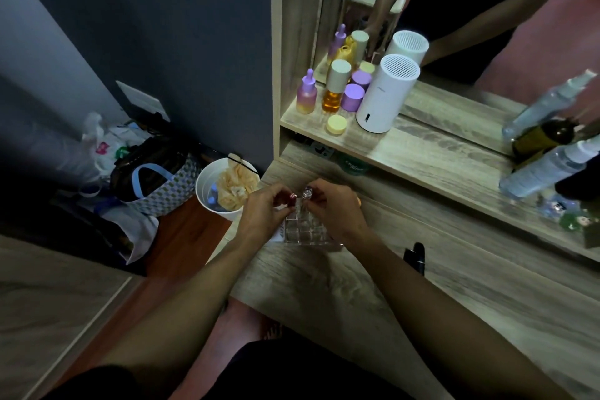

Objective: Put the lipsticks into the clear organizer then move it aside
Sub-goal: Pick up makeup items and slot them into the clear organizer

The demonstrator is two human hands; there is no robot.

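A clear organizer with a grid of small cells stands near the left front corner of the wooden desk. My left hand pinches a red-topped lipstick over the organizer's far left cells. My right hand grips a silver-topped lipstick upright over the far cells beside it. How deep each lipstick sits in a cell is hidden by my fingers.
A black tube lies on the desk to the right. On the shelf above stand purple and amber bottles, a white cylinder and spray bottles. A white bin and bags sit on the floor at left.
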